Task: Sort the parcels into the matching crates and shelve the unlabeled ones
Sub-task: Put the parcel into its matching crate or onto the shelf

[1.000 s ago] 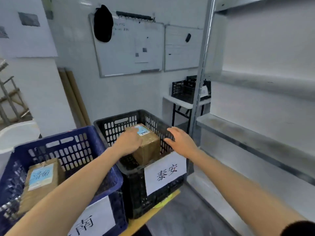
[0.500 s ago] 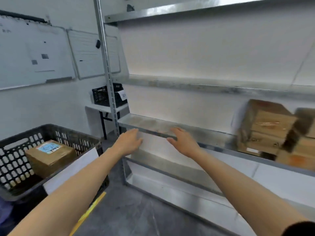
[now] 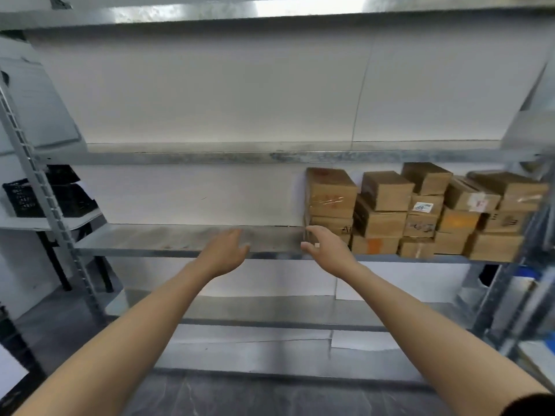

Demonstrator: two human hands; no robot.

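Having left the crated parcel behind, we now face the shelf (image 3: 186,240), left hand (image 3: 223,255) and right hand (image 3: 329,249) empty, fingers apart, reaching toward the stacked parcels (image 3: 420,211).

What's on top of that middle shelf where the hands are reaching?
Brown cardboard boxes sit stacked at the right end of the middle shelf; its left part is bare metal. Anything behind the stacks is hidden.

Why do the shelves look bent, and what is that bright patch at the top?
Head view: the wide-angle lens bows the shelf uprights outward near the edges; overhead light glares off the top metal shelf; the stacked parcels look slightly soft, probably from motion blur; both the left hand and right hand are fairly sharp.
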